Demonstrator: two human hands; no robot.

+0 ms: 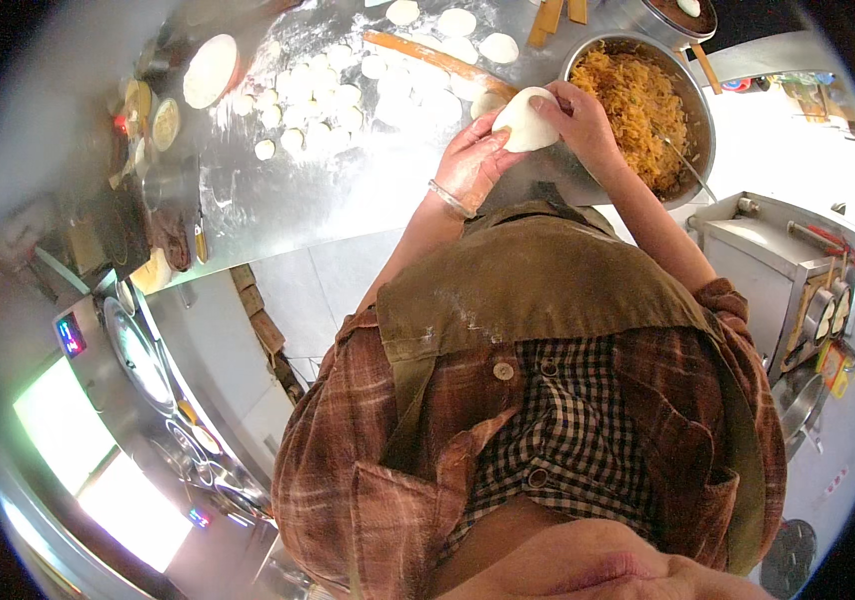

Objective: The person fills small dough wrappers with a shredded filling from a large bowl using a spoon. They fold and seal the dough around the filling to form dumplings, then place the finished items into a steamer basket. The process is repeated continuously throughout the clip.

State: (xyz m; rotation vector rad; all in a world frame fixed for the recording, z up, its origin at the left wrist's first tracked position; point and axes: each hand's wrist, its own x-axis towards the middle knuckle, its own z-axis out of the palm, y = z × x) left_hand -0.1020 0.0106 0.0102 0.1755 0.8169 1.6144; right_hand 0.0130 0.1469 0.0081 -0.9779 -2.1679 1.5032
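Note:
A flat round dough wrapper is held up between my two hands, above the near edge of the floured metal worktop. My left hand supports it from the left with the thumb on top. On its upper right rim, my right hand pinches the dough with thumb and fingers. Just right of that hand sits a large steel bowl of orange shredded filling, a metal utensil handle leaning out of it. Behind the wrapper lies a long wooden rolling pin.
Many small dough pieces and several rolled wrappers lie on the worktop. Further left are a round container of flour and a knife with a yellowish handle. A metal cabinet stands at my right.

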